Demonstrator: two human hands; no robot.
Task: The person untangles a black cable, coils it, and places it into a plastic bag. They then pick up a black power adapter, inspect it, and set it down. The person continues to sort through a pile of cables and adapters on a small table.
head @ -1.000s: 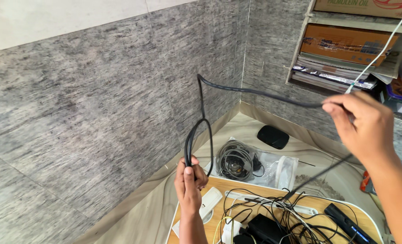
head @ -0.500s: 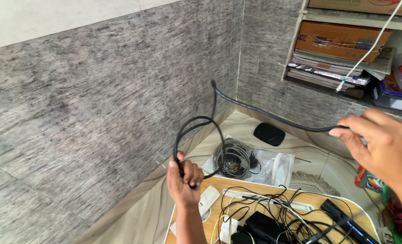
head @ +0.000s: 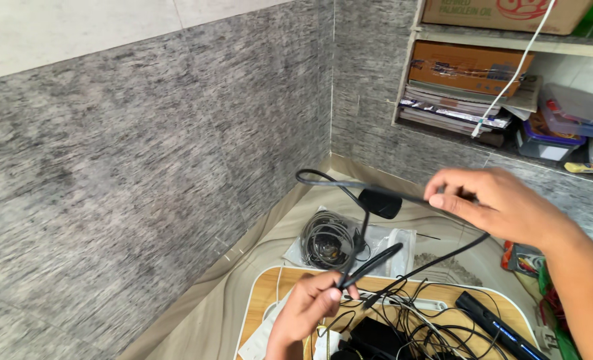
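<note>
Cable [head: 350, 187] held looped between both hands.
Left hand [head: 310, 307] is clamped on gathered loops; right hand [head: 493, 203] apparently pinches the strand, stretched rightward above the tray's [head: 270, 283] far edge.

The thing in hand is a thin black cable [head: 350, 189], held in the air above the near left corner of the wooden tray [head: 264, 293]. It bends in a loop, and its strands seem to gather low; its far end is lost among other wires.

Bright, even daylight — soft shadows.
Sharp overall; slight motion blur on the right hand [head: 500, 203] and cable [head: 350, 187]; no glare.
</note>
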